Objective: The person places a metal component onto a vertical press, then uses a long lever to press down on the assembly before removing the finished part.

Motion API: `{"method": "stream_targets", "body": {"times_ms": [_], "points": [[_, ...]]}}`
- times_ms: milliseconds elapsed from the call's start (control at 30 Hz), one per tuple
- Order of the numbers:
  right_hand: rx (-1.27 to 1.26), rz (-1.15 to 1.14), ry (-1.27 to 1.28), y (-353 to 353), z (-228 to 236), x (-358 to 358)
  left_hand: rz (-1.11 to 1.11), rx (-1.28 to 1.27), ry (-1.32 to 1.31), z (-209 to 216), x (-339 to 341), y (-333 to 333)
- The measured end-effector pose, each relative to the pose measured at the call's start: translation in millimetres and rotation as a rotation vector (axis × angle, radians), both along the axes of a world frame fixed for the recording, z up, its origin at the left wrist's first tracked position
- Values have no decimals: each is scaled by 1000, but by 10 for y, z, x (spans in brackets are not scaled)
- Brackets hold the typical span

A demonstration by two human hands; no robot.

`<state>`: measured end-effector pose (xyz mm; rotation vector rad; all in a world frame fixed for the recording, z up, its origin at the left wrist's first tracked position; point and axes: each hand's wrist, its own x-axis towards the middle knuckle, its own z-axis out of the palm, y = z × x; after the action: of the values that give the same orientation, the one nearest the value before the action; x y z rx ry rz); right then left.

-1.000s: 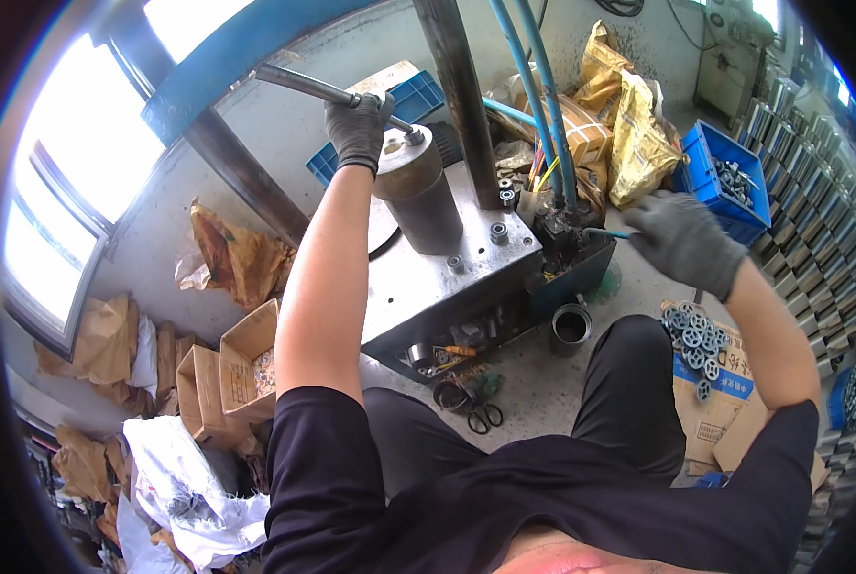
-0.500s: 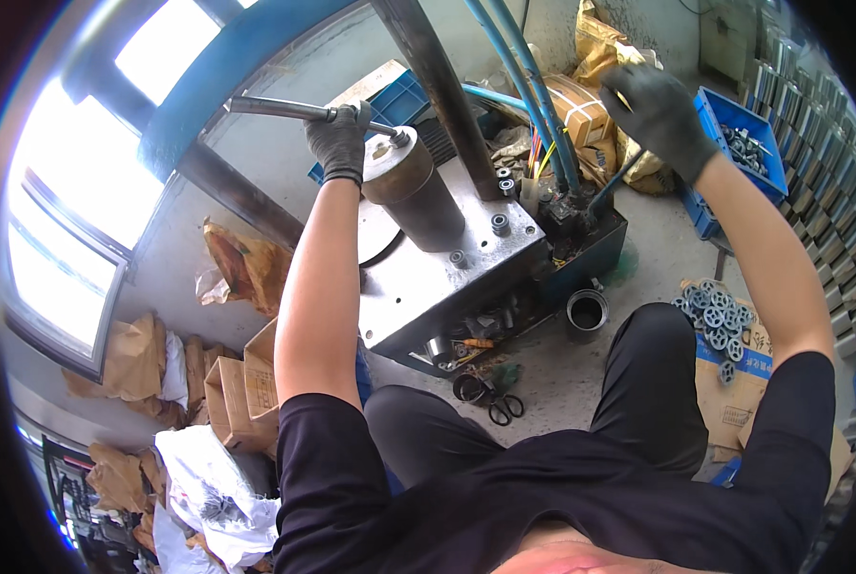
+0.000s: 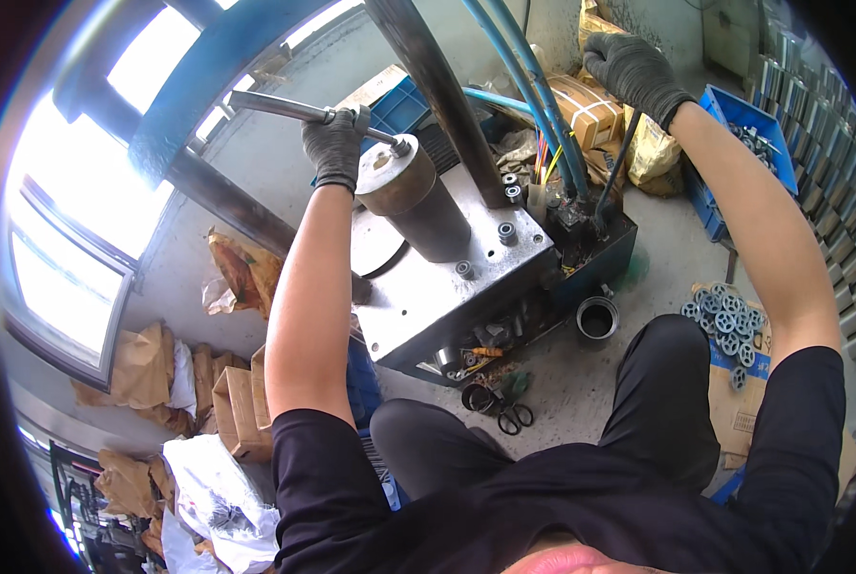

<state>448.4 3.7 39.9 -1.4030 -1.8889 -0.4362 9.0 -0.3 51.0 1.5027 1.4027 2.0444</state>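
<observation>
My left hand, in a dark grey glove, is closed around a metal shaft. This shaft lies tilted, its left part sticking out past my fist. Its right end meets a small ring on top of an upright steel cylinder. That cylinder stands on the metal bed of a press. Up at the right, my gloved right hand is closed at the upper end of a dark lever, which rises from the unit beside the bed. The glove hides the lever's tip.
Small bearing-like rings sit on the bed. A dark post and blue hoses rise behind it. On the floor are a metal cup, scissors and spoked wheels on cardboard. A blue crate holds metal parts.
My right hand has moved up and slightly left, and more of the lever shows, standing steeper. My left hand keeps hold of the shaft at the cylinder. The whole view has shifted slightly.
</observation>
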Motion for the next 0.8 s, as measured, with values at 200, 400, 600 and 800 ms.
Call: {"method": "stream_targets", "body": {"times_ms": [200,400,600,800], "points": [[-87,-24,-27,27,12,-5,166,-157,274,94,-43,65],[-137,11,-16,-4,25,-5,167,-209,251,203,96,57],[-178,40,-56,-192,43,-22,263,-275,587,292,84,294],[10,160,-507,-667,-114,222,167,-278,575,335,74,537]]}}
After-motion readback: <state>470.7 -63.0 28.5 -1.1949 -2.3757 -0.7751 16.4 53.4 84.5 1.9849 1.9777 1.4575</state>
